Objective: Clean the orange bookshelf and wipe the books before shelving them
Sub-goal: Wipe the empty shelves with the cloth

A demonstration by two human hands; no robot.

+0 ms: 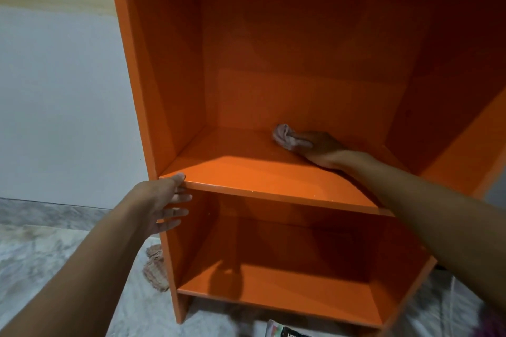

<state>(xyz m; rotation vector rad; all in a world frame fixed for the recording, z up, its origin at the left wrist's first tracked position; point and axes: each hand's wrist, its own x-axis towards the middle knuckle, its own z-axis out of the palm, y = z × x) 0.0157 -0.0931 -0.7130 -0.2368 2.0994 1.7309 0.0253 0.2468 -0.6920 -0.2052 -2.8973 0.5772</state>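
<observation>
The orange bookshelf (153,68) fills the middle of the view, with bare shelves. My right hand (321,149) reaches deep onto the middle shelf (246,172) and presses a small pinkish-grey cloth (287,136) flat against the board near the back panel. My left hand (164,200) rests with straight fingers on the bookshelf's left front edge, the thumb on the shelf's front corner. A book (287,331) lies on the floor at the bottom edge, only partly in view.
A second rag (156,268) lies on the marble floor (54,249) just left of the bookshelf's base. A pale wall (60,90) stands to the left. The lower shelf (273,290) holds nothing.
</observation>
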